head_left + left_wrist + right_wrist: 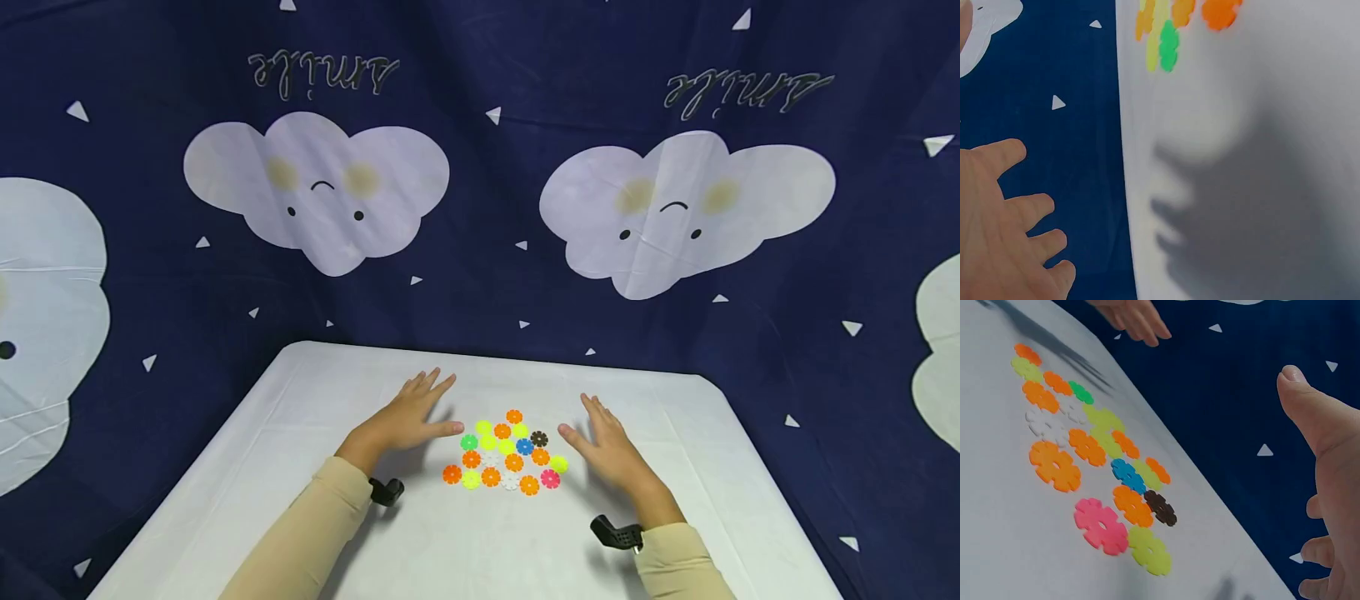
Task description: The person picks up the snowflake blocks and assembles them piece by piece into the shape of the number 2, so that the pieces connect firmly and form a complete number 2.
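Several flat notched plastic discs, shaped like snowflakes, lie in a loose cluster on the white table. Among them are a pink disc, a blue disc, a dark brown disc and a green disc; others are orange, yellow and white. Left of the cluster, my left hand hovers with spread fingers and holds nothing; its shadow falls on the tabletop in the left wrist view. My right hand is raised on the other side, thumb apart from the fingers, also holding nothing.
A dark blue cloth with white clouds and small triangles hangs behind the table's far edge. Each wrist wears a black camera mount, the left one and the right one.
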A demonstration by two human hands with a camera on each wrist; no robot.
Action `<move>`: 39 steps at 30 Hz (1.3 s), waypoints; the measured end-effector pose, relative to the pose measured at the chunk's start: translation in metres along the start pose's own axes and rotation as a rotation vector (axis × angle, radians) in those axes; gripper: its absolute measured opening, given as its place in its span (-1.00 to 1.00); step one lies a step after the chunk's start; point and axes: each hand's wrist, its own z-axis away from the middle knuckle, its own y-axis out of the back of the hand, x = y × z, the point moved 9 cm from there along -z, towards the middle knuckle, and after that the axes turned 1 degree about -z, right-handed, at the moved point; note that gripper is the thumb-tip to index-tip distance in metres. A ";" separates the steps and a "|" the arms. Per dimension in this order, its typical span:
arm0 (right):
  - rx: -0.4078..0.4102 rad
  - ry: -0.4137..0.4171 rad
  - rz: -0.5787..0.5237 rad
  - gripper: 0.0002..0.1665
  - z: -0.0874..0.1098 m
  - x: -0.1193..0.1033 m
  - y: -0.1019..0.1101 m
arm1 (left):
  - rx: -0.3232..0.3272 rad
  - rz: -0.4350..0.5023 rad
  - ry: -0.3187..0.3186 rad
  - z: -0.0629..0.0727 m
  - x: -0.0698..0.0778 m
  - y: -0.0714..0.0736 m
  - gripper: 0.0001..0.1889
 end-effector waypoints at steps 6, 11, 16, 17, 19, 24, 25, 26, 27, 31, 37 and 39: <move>0.011 -0.026 -0.051 0.08 0.004 0.002 -0.008 | 0.041 0.123 0.056 0.007 -0.007 -0.011 0.00; 0.028 -0.044 -0.108 0.05 0.009 0.003 -0.016 | 0.054 0.248 0.100 0.013 -0.013 -0.023 -0.08; 0.039 -0.080 -0.151 0.05 0.013 0.006 -0.024 | 0.044 0.302 0.102 0.020 -0.012 -0.032 -0.08; 0.039 -0.088 -0.158 0.04 0.014 0.007 -0.026 | 0.046 0.308 0.095 0.021 -0.011 -0.033 -0.08; 0.038 -0.104 -0.163 0.04 0.015 0.008 -0.030 | 0.043 0.318 0.079 0.023 -0.008 -0.035 -0.07; 0.042 -0.101 -0.156 0.01 0.020 0.007 -0.039 | 0.008 0.316 0.010 0.025 0.008 -0.045 -0.01; 0.049 -0.085 -0.151 0.01 0.021 0.005 -0.040 | 0.000 0.312 0.000 0.025 0.010 -0.048 0.01; 0.056 -0.067 -0.149 0.00 0.023 0.003 -0.041 | -0.006 0.307 -0.007 0.026 0.013 -0.050 0.02; 0.063 -0.046 -0.146 0.00 0.024 0.002 -0.042 | -0.012 0.299 -0.010 0.027 0.016 -0.051 0.04; 0.085 0.030 -0.130 -0.02 0.028 -0.006 -0.046 | -0.027 0.269 0.006 0.032 0.018 -0.055 0.08; 0.083 0.094 -0.092 0.03 0.034 -0.012 -0.054 | -0.046 0.193 -0.045 0.042 0.021 -0.059 0.07; 0.078 0.118 -0.081 0.05 0.036 -0.015 -0.056 | -0.047 0.178 -0.060 0.044 0.022 -0.059 0.02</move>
